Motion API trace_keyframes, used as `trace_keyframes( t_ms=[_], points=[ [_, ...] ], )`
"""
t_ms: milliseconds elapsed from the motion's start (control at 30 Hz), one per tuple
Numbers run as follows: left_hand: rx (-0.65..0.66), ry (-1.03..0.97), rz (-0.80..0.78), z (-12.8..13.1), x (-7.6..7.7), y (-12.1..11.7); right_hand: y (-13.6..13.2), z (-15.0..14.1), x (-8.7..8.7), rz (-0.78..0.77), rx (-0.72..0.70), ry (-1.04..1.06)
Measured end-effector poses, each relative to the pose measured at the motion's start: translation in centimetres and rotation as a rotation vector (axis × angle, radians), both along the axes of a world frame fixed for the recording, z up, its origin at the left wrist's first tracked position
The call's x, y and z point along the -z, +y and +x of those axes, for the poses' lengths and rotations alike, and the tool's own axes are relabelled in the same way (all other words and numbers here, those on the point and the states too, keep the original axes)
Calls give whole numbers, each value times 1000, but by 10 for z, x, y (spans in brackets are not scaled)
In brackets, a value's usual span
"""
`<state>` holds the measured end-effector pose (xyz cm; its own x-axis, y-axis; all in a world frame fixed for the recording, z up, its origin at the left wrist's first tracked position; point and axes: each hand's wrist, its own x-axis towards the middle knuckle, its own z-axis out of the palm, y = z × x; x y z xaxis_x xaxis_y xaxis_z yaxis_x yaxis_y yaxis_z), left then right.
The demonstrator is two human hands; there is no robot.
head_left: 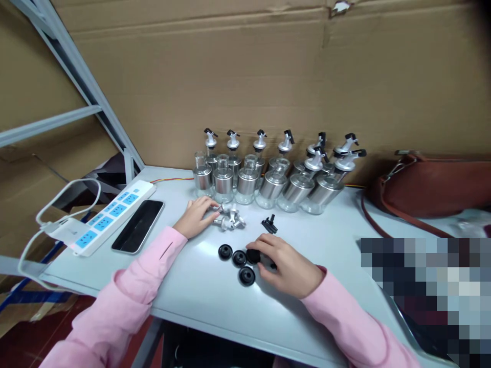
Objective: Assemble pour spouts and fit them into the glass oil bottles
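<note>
My left hand (pixel 197 215) rests at the left edge of a small pile of silver pourer spouts (pixel 232 220), thumb and fingers apart and touching or nearly touching them. My right hand (pixel 287 263) curls over a black round cap (pixel 253 256), its thumb and fingertips around the rim; the space under the palm is partly hidden. Beside it lie several more black round caps, one nearest the front (pixel 246 276). Small black levers (pixel 270 224) lie behind my right hand. Glass bottles with metal sleeves (pixel 247 179) stand in rows behind both hands.
Several bottles carry silver pourers with black levers (pixel 260 139); some front ones are open-necked. At left are a white power strip (pixel 115 217) with cables and a phone (pixel 138 226). A brown bag (pixel 441 186) sits at right, near a blurred-out object. Cardboard (pixel 230 76) backs the table.
</note>
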<state>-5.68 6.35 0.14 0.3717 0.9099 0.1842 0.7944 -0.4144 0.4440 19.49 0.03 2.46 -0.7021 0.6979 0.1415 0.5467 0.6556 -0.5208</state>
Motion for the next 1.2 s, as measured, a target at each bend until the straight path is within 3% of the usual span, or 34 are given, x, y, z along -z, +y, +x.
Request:
trace_keyframes(
  t_ms=[67, 133, 267, 300, 367, 467, 700, 933, 1067, 1200],
  points=[
    [23, -19, -16, 1, 1, -1, 2, 3, -1, 18, 30, 59],
    [46, -32, -18, 2, 2, -3, 10, 10, -3, 132, 169, 148],
    [50, -62, 24, 7, 2, -6, 38, 31, -6, 438, 736, 456],
    [48, -76, 42, 8, 2, -7, 46, 36, -6, 495, 793, 496],
    [45, -118, 82, 10, 0, -8, 60, 42, -7, 577, 810, 528],
    [45, -186, 147, 12, -2, -11, 74, 40, -6, 563, 820, 547],
    [45, -177, 198, 29, 1, -20, 87, 37, 9, 565, 766, 365],
    [-77, -184, 271, 53, 13, -11, 76, 47, 15, 653, 987, 348],
    [-45, -232, 313, 56, 8, -10, 77, 47, 23, 537, 987, 470],
    [-44, -361, 388, 56, -9, -18, 80, 49, 28, 371, 946, 485]
  ],
)
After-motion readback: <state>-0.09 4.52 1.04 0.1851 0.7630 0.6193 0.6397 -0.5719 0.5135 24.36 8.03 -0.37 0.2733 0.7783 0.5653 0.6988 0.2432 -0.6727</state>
